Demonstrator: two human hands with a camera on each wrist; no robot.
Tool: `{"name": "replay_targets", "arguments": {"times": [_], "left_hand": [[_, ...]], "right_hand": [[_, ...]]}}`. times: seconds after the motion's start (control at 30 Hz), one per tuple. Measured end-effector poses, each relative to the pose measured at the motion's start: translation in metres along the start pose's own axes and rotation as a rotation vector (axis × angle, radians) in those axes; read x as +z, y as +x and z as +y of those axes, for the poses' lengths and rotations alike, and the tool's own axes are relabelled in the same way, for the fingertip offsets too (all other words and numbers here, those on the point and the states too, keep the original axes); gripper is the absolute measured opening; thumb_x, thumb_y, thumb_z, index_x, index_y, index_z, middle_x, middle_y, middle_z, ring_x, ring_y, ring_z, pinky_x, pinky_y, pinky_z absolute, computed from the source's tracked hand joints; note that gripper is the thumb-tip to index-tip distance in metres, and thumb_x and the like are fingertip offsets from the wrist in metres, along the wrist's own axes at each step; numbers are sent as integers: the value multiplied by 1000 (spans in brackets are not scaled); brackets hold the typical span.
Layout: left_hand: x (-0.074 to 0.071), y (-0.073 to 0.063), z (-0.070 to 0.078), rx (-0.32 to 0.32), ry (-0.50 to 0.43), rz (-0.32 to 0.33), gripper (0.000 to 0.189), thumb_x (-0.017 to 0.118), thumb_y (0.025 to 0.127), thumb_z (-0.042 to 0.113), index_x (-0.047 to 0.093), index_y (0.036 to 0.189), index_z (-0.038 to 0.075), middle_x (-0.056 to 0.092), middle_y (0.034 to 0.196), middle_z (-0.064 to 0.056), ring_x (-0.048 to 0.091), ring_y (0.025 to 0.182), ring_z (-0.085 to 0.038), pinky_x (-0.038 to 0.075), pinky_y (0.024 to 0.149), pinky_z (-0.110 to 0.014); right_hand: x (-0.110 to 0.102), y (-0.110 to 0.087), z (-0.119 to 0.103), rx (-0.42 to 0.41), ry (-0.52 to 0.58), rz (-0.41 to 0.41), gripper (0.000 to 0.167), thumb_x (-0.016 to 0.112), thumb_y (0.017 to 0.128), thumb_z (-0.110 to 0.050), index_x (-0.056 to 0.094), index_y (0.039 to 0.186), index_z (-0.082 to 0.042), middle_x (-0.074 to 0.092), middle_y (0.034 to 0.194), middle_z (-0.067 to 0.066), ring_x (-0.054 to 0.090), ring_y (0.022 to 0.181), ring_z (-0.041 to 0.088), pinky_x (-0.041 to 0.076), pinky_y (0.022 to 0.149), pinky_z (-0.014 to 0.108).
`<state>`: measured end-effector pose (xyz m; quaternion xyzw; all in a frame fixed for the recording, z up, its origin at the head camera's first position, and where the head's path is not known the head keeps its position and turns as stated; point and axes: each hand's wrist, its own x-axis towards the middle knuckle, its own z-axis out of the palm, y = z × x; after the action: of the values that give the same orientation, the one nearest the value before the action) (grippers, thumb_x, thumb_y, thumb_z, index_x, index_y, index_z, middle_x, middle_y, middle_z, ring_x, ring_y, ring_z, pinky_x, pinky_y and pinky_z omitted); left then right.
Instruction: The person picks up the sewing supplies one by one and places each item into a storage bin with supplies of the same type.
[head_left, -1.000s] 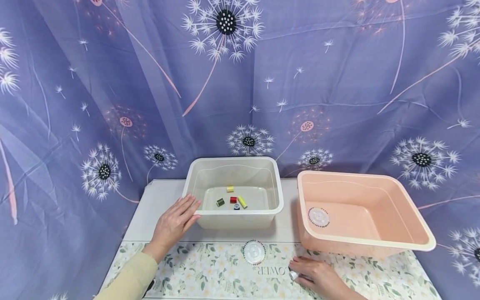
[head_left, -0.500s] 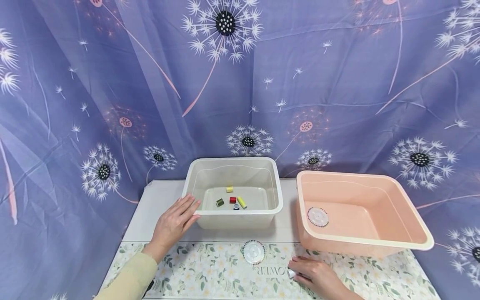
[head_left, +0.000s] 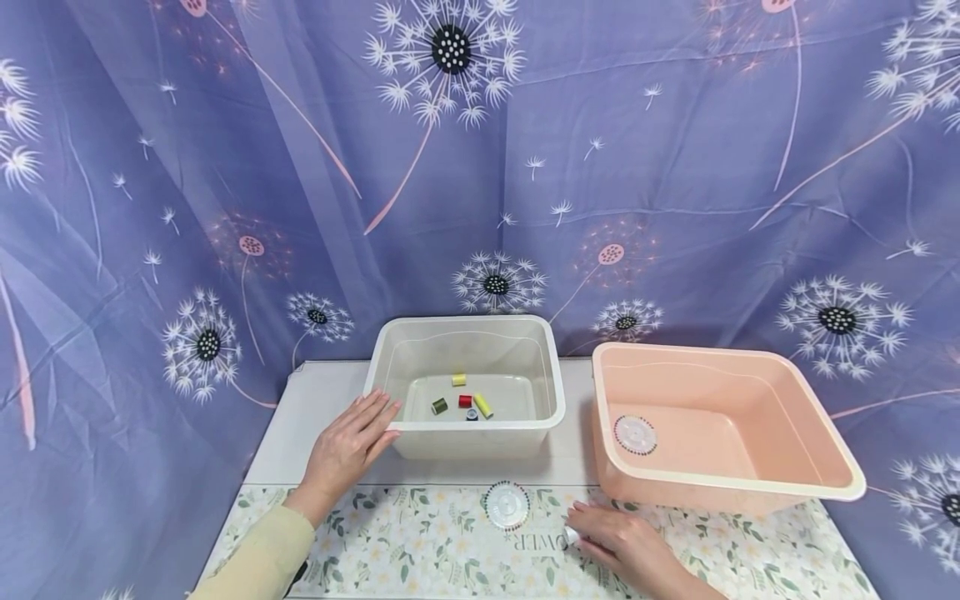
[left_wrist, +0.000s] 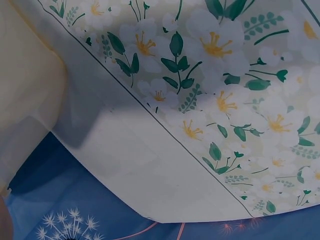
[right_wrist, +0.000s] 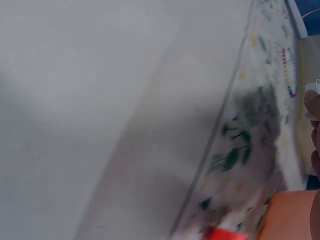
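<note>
My left hand point(head_left: 347, 440) rests on the near left corner of the grey-white plastic tub point(head_left: 480, 442), fingers straight over its rim. Inside that tub lie several thread spools: a pale yellow spool point(head_left: 458, 380), a long yellow spool point(head_left: 483, 406), a red spool point(head_left: 465, 401), a dark green spool point(head_left: 439, 406) and a dark blue spool point(head_left: 472, 414). Low over the flowered mat, my right hand point(head_left: 626, 543) pinches a small white spool point(head_left: 572, 535), partly hidden by the fingers. A round wheel of pins point(head_left: 507, 505) lies on the mat left of it.
A peach plastic tub point(head_left: 731, 492) stands at the right, with a second pin wheel point(head_left: 635, 435) in its left part. The flowered mat point(head_left: 420, 550) covers the front of the white table. A blue dandelion curtain point(head_left: 480, 183) hangs close behind both tubs.
My right hand has shifted slightly left and up with the white spool, toward the pin wheel on the mat. The left hand stays on the tub's rim.
</note>
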<state>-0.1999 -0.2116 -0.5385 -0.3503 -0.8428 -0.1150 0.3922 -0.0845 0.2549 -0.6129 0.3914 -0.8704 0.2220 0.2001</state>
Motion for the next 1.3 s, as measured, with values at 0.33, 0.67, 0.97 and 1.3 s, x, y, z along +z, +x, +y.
{"name": "replay_targets", "arguments": {"times": [0.33,0.67,0.97,1.3], "left_hand": [[-1,-1,0,-9,8,-18,65,35,116,52,77,130,4,76,127,-19,73,119,-37,60,103,-55],[-1,-1,0,-12,9,-15,66,34,116,52,77,130,4,76,126,-20,73,119,-37,60,102,-56],[-1,-1,1,-11,0,-9,59,43,115,49,76,132,4,76,127,-19,72,120,-38,49,120,-45],[-2,-1,1,-6,-6,-7,57,45,114,49,76,131,4,76,127,-20,73,119,-38,61,99,-57]], "right_hand": [[-10,31,-11,-87,-17,105,29,72,104,-32,80,124,-12,80,122,5,77,111,22,63,98,37],[-20,54,-21,-65,2,111,33,66,107,-36,79,127,-13,78,125,6,77,113,23,62,101,38],[-25,72,-23,-100,19,178,34,65,108,-37,80,126,-11,79,124,7,78,110,23,57,109,31],[-35,93,-23,-151,1,196,35,65,108,-37,80,126,-11,79,123,6,78,111,22,58,108,33]]}}
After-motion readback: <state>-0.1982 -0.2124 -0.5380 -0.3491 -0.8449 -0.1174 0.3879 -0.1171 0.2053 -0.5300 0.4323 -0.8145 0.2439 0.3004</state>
